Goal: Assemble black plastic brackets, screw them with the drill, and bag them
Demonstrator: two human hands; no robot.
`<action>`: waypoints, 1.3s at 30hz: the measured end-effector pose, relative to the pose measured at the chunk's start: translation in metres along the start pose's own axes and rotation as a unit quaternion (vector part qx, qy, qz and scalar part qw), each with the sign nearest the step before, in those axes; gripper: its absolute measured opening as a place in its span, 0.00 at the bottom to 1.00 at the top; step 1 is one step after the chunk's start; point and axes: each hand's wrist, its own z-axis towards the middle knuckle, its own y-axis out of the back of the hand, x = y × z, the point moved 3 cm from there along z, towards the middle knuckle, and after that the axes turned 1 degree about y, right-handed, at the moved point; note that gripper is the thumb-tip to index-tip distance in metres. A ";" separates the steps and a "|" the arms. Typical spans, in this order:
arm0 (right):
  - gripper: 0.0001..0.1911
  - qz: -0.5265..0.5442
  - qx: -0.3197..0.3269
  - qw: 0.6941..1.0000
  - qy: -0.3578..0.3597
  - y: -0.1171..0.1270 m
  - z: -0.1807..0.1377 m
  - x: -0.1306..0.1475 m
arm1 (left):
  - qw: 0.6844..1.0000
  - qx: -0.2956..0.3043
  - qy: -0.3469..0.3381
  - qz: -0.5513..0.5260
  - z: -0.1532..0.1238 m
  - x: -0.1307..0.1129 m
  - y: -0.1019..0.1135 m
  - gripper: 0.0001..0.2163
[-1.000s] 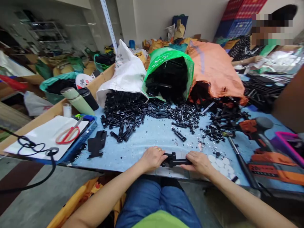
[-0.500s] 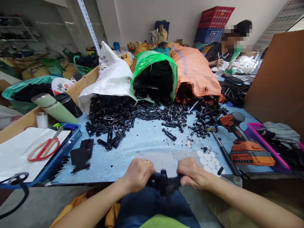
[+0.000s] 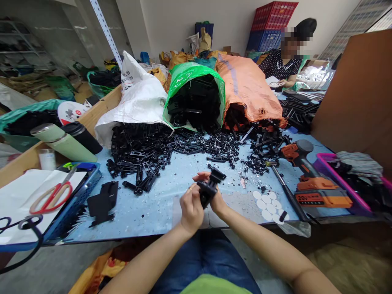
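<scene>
Cluttered workshop: a pale blue worktable (image 3: pixel 171 179) fills the middle of the frame, with three sacks lying open-mouthed along its far side, white (image 3: pixel 137 102), green (image 3: pixel 186 75) and orange (image 3: pixel 248 87), each spilling black plastic parts (image 3: pixel 143 151) onto the surface. At lower centre both hands are raised just above the table's near edge and closed around one black plastic part (image 3: pixel 210 188). The left hand (image 3: pixel 191 208) grips its lower end with curled fingers, a ring on one finger; the right hand (image 3: pixel 216 196) sits behind it, fingers wrapped around the upper portion, thumb on top. The part is matte black, chunky and angular, tilted, with a flat tab projecting at its upper right end. Right of centre lies an orange-and-black cordless drill (image 3: pixel 309 179) whose battery reads "20V". White round discs (image 3: pixel 268 202) lie just right of the hands. At left, red-handled scissors (image 3: pixel 50 196) rest on white paper in a blue tray (image 3: pixel 82 192). Printing on the white sack is too small to read. Upper right, another person (image 3: pixel 284 61) sits before stacked red and blue crates (image 3: pixel 269 24).
</scene>
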 end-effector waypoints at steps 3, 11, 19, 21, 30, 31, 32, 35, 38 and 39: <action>0.27 0.018 0.063 0.991 -0.117 0.018 -0.003 -0.016 | 0.981 -0.094 0.165 -0.045 0.027 0.026 0.010 0.33; 0.09 -0.230 0.047 0.968 0.089 0.020 -0.022 -0.007 | 0.920 -0.158 0.265 -0.242 0.058 0.035 0.017 0.34; 0.13 -0.415 0.058 0.904 0.089 0.043 -0.021 -0.020 | 0.928 -0.193 0.263 -0.183 0.060 0.060 0.030 0.37; 0.14 -0.474 0.046 0.877 0.066 0.059 -0.021 -0.016 | 0.960 -0.199 0.190 -0.052 0.071 0.066 0.038 0.36; 0.13 -0.569 0.323 0.736 0.175 0.038 -0.057 -0.023 | 0.842 0.124 -0.039 0.524 0.115 0.098 0.001 0.23; 0.14 -0.578 0.291 0.741 0.179 0.050 -0.050 -0.023 | 0.827 0.144 -0.047 0.542 0.120 0.100 -0.002 0.24; 0.14 -0.590 0.244 0.749 0.177 0.068 -0.038 -0.022 | 0.817 0.156 -0.056 0.552 0.125 0.101 -0.004 0.24; 0.15 -0.632 0.091 0.756 0.143 0.138 0.008 -0.010 | 0.812 0.160 -0.128 0.546 0.135 0.095 -0.015 0.22; 0.16 -0.680 0.024 0.723 0.124 0.188 0.052 0.003 | 0.787 0.236 -0.288 0.492 0.125 0.083 -0.047 0.17; 0.17 -0.691 0.012 0.711 0.128 0.195 0.064 0.006 | 0.767 0.281 -0.333 0.471 0.117 0.081 -0.061 0.17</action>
